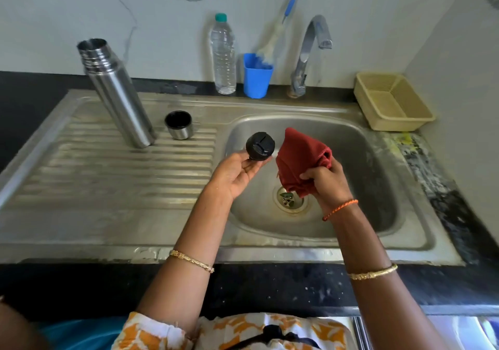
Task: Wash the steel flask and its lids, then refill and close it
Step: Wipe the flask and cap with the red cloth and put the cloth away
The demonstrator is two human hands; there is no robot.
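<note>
The steel flask (116, 93) stands open-mouthed on the ribbed drainboard (81, 176) at the left. Beside it sits its steel cup lid (179, 124), open side up, black inside. My left hand (237, 172) holds the black inner stopper lid (260, 145) over the left edge of the sink basin (378, 176). My right hand (328, 180) grips a bunched red cloth (299, 157) just right of the stopper, above the drain (290, 198). Cloth and stopper are close together but apart.
A curved tap (307, 52) rises behind the basin. A clear plastic water bottle (223, 55) and a blue cup (256, 76) with a bottle brush (272, 41) stand at the back wall. A beige plastic basket (391, 101) sits at the right corner.
</note>
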